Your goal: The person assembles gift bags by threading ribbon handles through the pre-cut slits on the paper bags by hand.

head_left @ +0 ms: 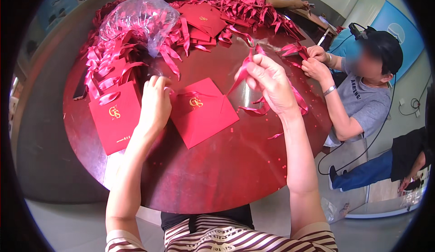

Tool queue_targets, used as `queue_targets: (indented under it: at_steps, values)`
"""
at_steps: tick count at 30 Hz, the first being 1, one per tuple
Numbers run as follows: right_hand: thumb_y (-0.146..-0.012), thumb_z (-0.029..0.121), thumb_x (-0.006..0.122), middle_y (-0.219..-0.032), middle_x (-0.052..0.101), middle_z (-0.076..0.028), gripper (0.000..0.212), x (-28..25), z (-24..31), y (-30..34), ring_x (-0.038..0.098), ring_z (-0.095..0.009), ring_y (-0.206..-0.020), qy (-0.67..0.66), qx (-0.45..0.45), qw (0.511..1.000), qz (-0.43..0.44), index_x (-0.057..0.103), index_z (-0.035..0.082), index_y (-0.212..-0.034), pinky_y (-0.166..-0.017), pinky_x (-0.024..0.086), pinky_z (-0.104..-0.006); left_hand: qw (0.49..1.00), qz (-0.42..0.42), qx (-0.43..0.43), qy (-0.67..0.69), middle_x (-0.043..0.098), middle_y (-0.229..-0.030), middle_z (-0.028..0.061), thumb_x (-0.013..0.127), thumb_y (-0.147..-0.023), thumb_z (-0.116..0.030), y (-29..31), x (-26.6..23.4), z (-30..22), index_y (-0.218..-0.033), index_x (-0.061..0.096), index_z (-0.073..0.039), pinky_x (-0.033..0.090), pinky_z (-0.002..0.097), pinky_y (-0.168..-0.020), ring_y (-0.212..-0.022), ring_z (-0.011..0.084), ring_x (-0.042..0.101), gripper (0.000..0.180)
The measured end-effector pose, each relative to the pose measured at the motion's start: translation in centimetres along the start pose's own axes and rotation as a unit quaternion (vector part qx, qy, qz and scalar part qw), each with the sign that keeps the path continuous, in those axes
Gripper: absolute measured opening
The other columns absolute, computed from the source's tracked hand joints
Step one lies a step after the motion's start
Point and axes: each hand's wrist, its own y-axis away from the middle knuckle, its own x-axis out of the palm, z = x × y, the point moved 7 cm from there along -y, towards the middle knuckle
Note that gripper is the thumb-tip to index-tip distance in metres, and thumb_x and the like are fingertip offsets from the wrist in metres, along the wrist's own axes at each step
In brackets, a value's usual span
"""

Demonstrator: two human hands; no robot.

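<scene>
The left hand [155,101] presses curled fingers on the top edge of a red bag [202,112] lying flat on the round table [226,170]. The right hand [271,82], raised, pinches a ribbon [242,73], probably threaded to the bag.

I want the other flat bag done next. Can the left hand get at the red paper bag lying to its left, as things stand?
Probably yes. The left hand rests beside that red paper bag, which lies flat with only a ribbon loop on its top edge.
</scene>
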Motion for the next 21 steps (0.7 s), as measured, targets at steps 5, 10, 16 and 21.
queue_targets:
  at_steps: [5, 10, 16, 21]
  values:
    - [-0.088, 0.012, 0.062, -0.075, 0.063, -0.001, 0.013, 2.9, -0.8, 0.4, 0.044, -0.001, -0.053, 0.089, 0.063, 0.994, 0.019, 0.059, 0.003, -0.098, -0.047, 0.033, -0.0168, 0.991, 0.122, 0.001, 0.054, 0.064, -0.089, 0.0169, 0.063, -0.080, -0.009, -3.0, 2.2, -0.4, -0.096, 0.065, 0.001, 0.050, 0.0339, -0.073, -0.081, 0.0287, 0.064, 0.020]
    - [-0.089, 0.014, 0.062, -0.074, 0.061, 0.001, 0.014, 3.5, -3.1, 0.3, 0.044, -0.001, -0.054, 0.144, 0.095, 0.983, 0.062, 0.061, 0.001, -0.095, -0.048, 0.035, -0.0172, 0.963, 0.247, -0.075, 0.072, 0.068, -0.088, 0.0162, 0.071, -0.073, -0.016, -3.4, 6.0, 1.0, -0.097, 0.068, 0.000, 0.052, 0.0325, -0.073, -0.079, 0.0249, 0.067, 0.030]
    - [-0.090, 0.017, 0.060, -0.074, 0.058, 0.003, 0.017, 3.2, -3.1, 0.3, 0.043, 0.000, -0.054, 0.132, 0.103, 0.984, 0.059, 0.062, 0.001, -0.094, -0.047, 0.032, -0.0168, 0.946, 0.242, -0.122, 0.178, 0.068, -0.076, 0.0094, 0.073, -0.069, -0.008, -4.9, 5.3, 0.6, -0.091, 0.068, -0.001, 0.052, 0.0286, -0.069, -0.072, 0.0159, 0.066, 0.024]
    - [-0.090, 0.016, 0.061, -0.070, 0.058, 0.004, 0.015, 3.4, -0.6, 0.5, 0.044, 0.001, -0.056, 0.122, 0.040, 0.992, -0.013, 0.063, 0.001, -0.090, -0.046, 0.031, -0.0160, 0.910, 0.232, -0.072, 0.336, 0.066, -0.084, 0.0087, 0.065, -0.075, 0.003, -6.5, 1.3, -4.2, -0.092, 0.061, 0.004, 0.049, 0.0247, -0.073, -0.079, 0.0114, 0.062, 0.017]
